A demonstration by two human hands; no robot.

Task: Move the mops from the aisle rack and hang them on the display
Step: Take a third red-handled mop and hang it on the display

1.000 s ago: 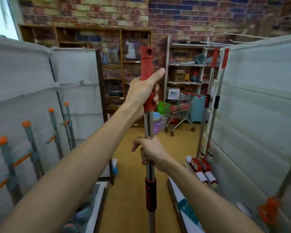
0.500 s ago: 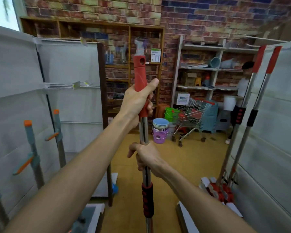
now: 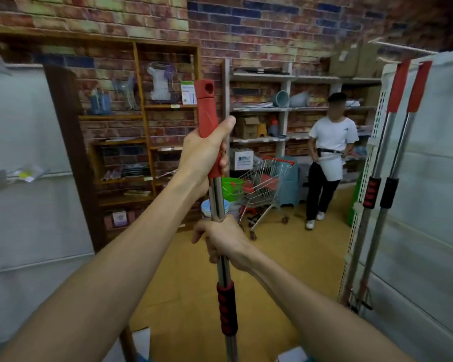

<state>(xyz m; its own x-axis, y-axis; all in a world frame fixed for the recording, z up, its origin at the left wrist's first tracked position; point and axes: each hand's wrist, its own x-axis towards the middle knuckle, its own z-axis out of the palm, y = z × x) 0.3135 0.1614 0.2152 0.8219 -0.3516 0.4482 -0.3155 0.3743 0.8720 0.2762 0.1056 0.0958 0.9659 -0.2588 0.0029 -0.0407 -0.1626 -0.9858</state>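
Head view: red-gripped, steel-shafted mop [image 3: 214,194]

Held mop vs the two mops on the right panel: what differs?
The held mop is upright mid-aisle, gripped by the left hand on its red grip and the right hand on the steel pole; the two mops on the right panel lean untouched against it. All share red top grips and steel poles.

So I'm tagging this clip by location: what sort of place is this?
Most likely a small household-goods shop. A shopping cart stands at the aisle's end, shelves hold buckets and boxes, and two mops lean on a pegboard display at right.
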